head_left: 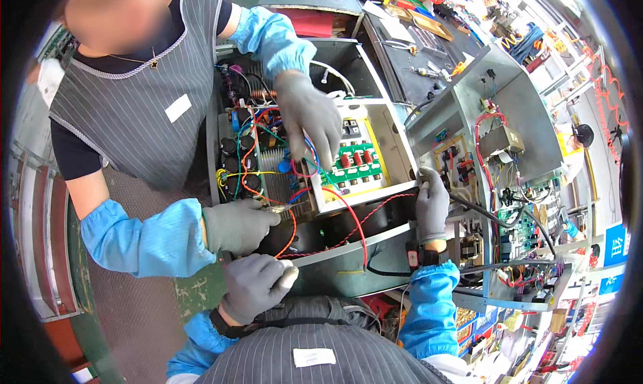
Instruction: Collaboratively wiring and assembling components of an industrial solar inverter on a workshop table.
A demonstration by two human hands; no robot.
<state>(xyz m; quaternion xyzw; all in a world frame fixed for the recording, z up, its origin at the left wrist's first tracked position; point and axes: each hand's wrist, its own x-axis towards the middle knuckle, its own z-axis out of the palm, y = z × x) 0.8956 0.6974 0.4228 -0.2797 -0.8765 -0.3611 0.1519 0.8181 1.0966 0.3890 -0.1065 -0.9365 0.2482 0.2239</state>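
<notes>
A grey metal equipment case (335, 267) full of wiring lies before me. My left hand (258, 287), in a grey glove, is curled at its near left rim, thumb outward; what its fingers grip is hidden. My gloved right hand (432, 200) is closed at the right corner of a white-framed panel (328, 200), which carries a green circuit board (355, 164). Across from me, a co-worker's gloved hand (311, 116) reaches over the panel among thin coloured wires. The co-worker's other hand (241, 226) pinches a small metal-coloured piece beside an orange wire (292, 233).
Black round capacitors (231, 164) fill the case's left side. To the right stands another open cabinet (512, 129) with wiring and boards. Black cables (499, 216) run between them. A dark workbench (408, 56) with tools lies beyond. The co-worker (147, 116) stands at the left.
</notes>
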